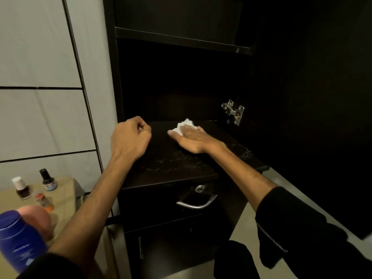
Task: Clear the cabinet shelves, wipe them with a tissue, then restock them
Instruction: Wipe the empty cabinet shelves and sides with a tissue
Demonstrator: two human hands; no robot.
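Observation:
The dark cabinet stands open, and its lower shelf (pixel 193 164) is bare with pale dusty specks near the front. My right hand (pixel 191 137) lies flat on that shelf, fingers straight, pressing a crumpled white tissue (pixel 184 125) against the wood. My left hand (pixel 130 135) rests at the shelf's left edge with its fingers curled into a loose fist, holding nothing. An upper shelf (pixel 181 40) above is also bare. Several removed items stand on a beige surface at lower left: a blue lotion bottle (pixel 19 238), a pink round object (pixel 38 218), and small bottles (pixel 22 188).
A drawer with a metal handle (pixel 196 204) and keyhole sits below the shelf. The open cabinet door with a metal hinge (pixel 233 112) stands at right. A white panelled wardrobe (pixel 40 77) fills the left. Light floor shows at lower right.

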